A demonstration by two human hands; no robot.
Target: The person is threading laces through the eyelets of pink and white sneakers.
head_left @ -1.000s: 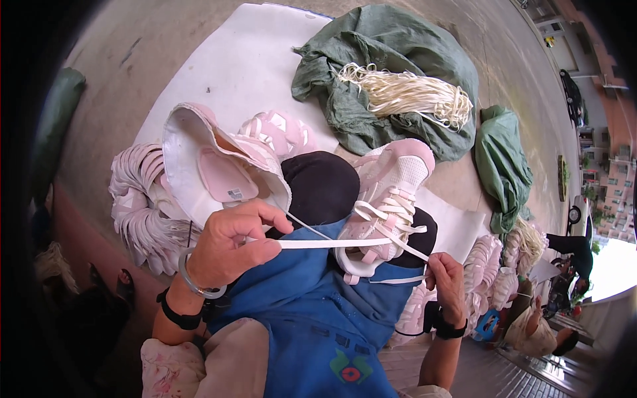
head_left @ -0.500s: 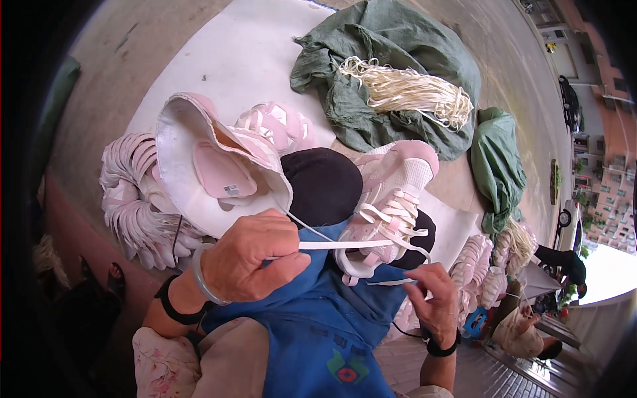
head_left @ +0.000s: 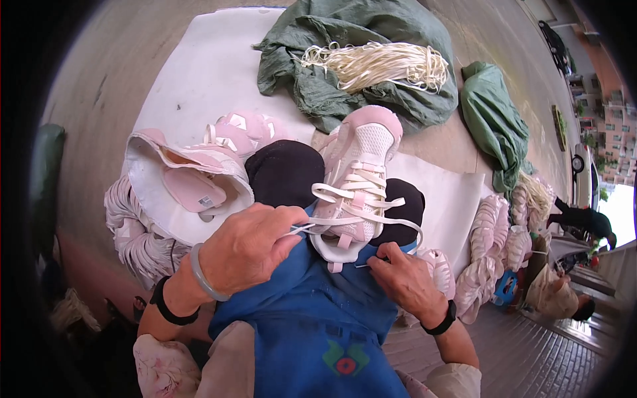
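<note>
A pink-and-white shoe upper [head_left: 377, 140] rests on my lap between my black-covered knees, toe pointing away, with a white shoelace [head_left: 363, 213] threaded through its eyelets and looping loosely to both sides. Just left of its heel, my left hand [head_left: 249, 242] is closed, thumb and finger pinching one part of the lace. To the right of the heel, my right hand [head_left: 408, 278] pinches the other lace end, its tip showing by the fingertips. Beyond my left hand lies another pink-and-white upper [head_left: 149, 189], its white lining turned toward me.
A bundle of cream laces [head_left: 391, 66] lies on a green cloth sack [head_left: 285, 53] ahead. A second green sack [head_left: 494, 123] sits farther right. Stacked pink uppers [head_left: 488, 225] stand at right, others [head_left: 136, 232] at left. Another person [head_left: 554, 292] sits at far right.
My left hand has come lower and drawn in its stretched lace strand. My right hand has moved inward, its fingers closing on the lace. The view has shifted slightly.
</note>
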